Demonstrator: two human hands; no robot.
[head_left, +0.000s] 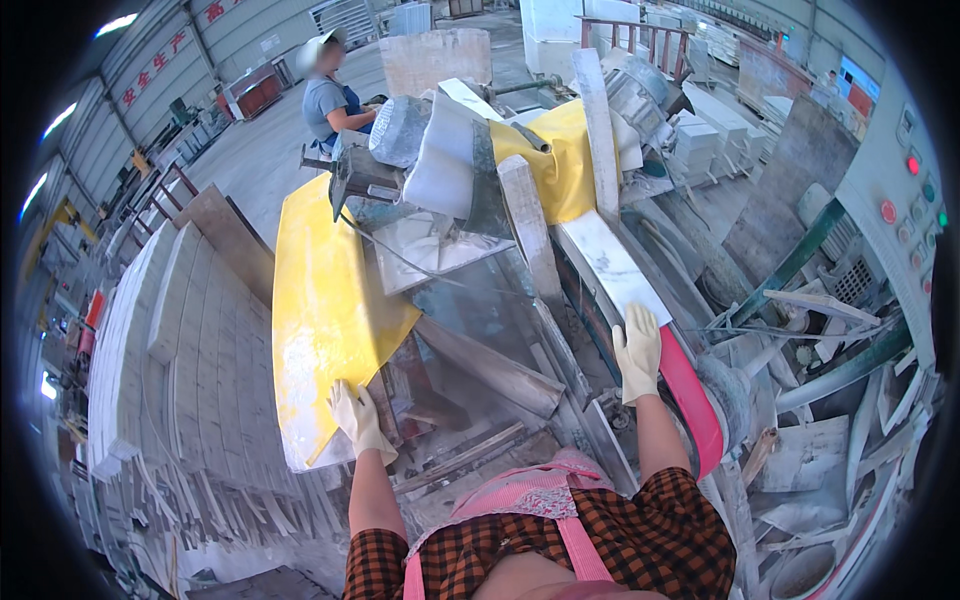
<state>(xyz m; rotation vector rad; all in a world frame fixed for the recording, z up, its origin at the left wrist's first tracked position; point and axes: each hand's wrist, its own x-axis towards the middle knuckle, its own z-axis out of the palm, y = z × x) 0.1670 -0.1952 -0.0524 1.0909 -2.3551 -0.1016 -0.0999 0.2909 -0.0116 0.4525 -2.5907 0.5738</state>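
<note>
gloved hands (357,415) (638,352): 2 | yellow sheets (320,320) (570,178): 2 | grey-veined white strip (615,265): 1 | red-pink strip (692,405): 1 | control panel (878,178): 1

Left grip (360,417), right grip (638,352): gloved, well apart

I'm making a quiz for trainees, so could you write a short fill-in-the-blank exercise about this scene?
1. The left hand is at the edge of a ____-coloured sheet.
2. The right hand is at the white slab's ____ end, not its far one.
3. The control panel is on the picture's ____ side.

Missing words: yellow; near; right.
</note>
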